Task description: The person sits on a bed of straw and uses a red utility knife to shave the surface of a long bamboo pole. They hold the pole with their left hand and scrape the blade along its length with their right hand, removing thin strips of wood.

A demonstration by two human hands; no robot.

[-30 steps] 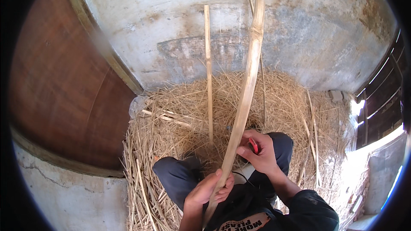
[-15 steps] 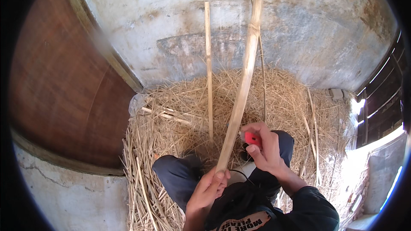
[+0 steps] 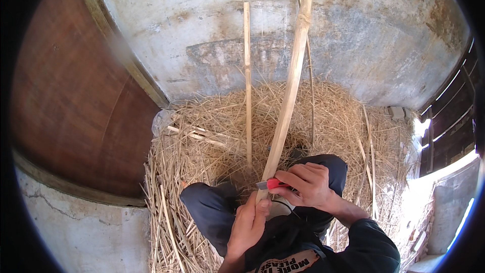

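A long, pale split bamboo strip (image 3: pixel 288 96) rises from between my knees toward the wall, its far end tilted to the right. Near its lower end my left hand (image 3: pixel 247 225) is closed around it. My right hand (image 3: pixel 304 186) grips a red utility knife (image 3: pixel 277 183), whose short grey blade lies across the bamboo just above my left fingers. The blade touches or nearly touches the strip; its exact contact cannot be made out.
Straw and shavings (image 3: pixel 227 116) cover the ground. A thin bamboo stick (image 3: pixel 247 81) and a darker one (image 3: pixel 309 65) lean at the stained wall (image 3: pixel 212 20). A brown panel (image 3: pixel 76 96) stands left; dark slats (image 3: pixel 452 106) are at right.
My right hand has come down and left, bringing the knife blade onto the bamboo near my left hand. The bamboo's far end has shifted slightly up and right.
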